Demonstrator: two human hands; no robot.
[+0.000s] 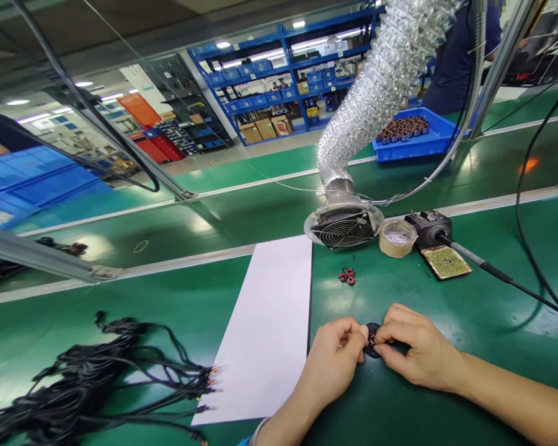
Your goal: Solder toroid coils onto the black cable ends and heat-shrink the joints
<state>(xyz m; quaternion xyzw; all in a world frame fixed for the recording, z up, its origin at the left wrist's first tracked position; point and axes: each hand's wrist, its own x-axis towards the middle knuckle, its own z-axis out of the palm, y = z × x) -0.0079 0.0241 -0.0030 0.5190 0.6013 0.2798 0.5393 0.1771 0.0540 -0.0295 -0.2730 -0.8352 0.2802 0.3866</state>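
Both hands meet over a small black disc low on the green bench. On the disc lies a small red-and-black ring-shaped part, partly hidden by fingertips. My left hand is closed, its thumb and fingertips pinching at the disc's left edge. From the right, my right hand closes thumb and forefinger at the red-and-black part; whether it grips the part or the disc is hard to see. A few similar red-and-black rings lie together farther back on the bench.
A pile of black cables spreads at left, stripped ends over a white board. Behind stand a fume extractor hood, a solder wire roll and a soldering iron in its holder. A blue tray holds coils.
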